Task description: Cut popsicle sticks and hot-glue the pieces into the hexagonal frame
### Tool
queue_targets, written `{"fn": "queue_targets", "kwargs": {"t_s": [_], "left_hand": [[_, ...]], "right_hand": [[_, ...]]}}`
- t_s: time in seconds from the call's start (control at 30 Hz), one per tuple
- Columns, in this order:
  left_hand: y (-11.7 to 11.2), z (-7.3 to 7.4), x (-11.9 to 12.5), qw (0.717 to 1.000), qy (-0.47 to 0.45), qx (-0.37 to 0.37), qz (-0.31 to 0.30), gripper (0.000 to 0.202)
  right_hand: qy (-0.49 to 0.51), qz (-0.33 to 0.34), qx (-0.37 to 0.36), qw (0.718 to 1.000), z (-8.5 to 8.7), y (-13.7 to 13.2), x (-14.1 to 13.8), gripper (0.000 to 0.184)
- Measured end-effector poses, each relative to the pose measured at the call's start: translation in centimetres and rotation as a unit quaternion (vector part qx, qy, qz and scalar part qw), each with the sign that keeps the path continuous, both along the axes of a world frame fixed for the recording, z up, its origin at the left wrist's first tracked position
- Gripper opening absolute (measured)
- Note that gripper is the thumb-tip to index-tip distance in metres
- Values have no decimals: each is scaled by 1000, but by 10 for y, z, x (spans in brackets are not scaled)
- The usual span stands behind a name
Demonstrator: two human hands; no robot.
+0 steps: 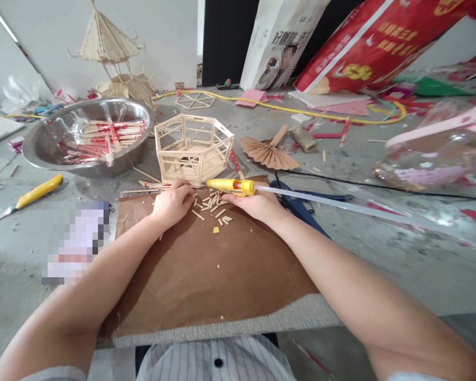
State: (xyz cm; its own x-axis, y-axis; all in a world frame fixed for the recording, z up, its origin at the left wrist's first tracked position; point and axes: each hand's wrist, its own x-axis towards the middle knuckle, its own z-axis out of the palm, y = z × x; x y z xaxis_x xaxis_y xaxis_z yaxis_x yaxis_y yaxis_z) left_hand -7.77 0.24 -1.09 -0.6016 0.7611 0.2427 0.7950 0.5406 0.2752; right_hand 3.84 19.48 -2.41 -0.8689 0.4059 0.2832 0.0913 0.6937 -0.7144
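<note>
My right hand (256, 203) grips a yellow glue gun (232, 186) with a long clear glue stick (341, 205) trailing to the right. Its nozzle points left, close to the base of a hexagonal wooden-stick frame (192, 150). My left hand (172, 203) rests on the brown paper sheet (206, 270), fingers curled and pinched at the edge of a heap of short cut sticks (213, 205). What the fingers hold is too small to make out.
A steel bowl (43, 145) with red-wrapped chopsticks stands at the left, a stick pavilion model (109, 50) behind it. A yellow-handled knife (31, 196) lies left, a paper fan (267, 152) behind the frame. A clear plastic container (432, 159) is at the right.
</note>
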Motion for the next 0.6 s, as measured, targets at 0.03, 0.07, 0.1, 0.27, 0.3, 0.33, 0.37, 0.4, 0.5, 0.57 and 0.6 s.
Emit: {"fn": "queue_targets", "kwargs": {"t_s": [0.03, 0.07, 0.1, 0.27, 0.3, 0.33, 0.37, 0.4, 0.5, 0.57, 0.6], "left_hand": [[0, 0, 0, 1000, -1, 1, 0, 18], [0, 0, 0, 1000, -1, 1, 0, 18], [0, 0, 0, 1000, -2, 1, 0, 18], [0, -1, 0, 1000, 3, 4, -2, 18], [0, -1, 0, 1000, 4, 4, -2, 18], [0, -1, 0, 1000, 5, 3, -1, 18], [0, 0, 0, 1000, 5, 2, -1, 18], [0, 0, 1, 1000, 5, 1, 0, 18], [0, 0, 1, 1000, 3, 0, 0, 18], [0, 1, 1, 1000, 1, 1, -2, 17], [0, 1, 1, 1000, 0, 1, -2, 17]], "right_hand": [[-2, 0, -1, 1000, 0, 0, 0, 25], [-7, -1, -3, 1000, 0, 0, 0, 26], [-12, -3, -5, 1000, 0, 0, 0, 26], [-6, -2, -12, 1000, 3, -2, 0, 27], [-2, -3, -12, 1000, 3, -3, 0, 27], [1, -6, -11, 1000, 3, -3, 0, 27], [3, -8, -8, 1000, 3, -3, 0, 27], [5, -9, -6, 1000, 2, -3, -1, 27], [8, -14, -3, 1000, 1, -1, -2, 27], [12, -22, 2, 1000, 2, 0, -2, 27], [18, -28, 7, 999, 3, 1, -1, 26]]}}
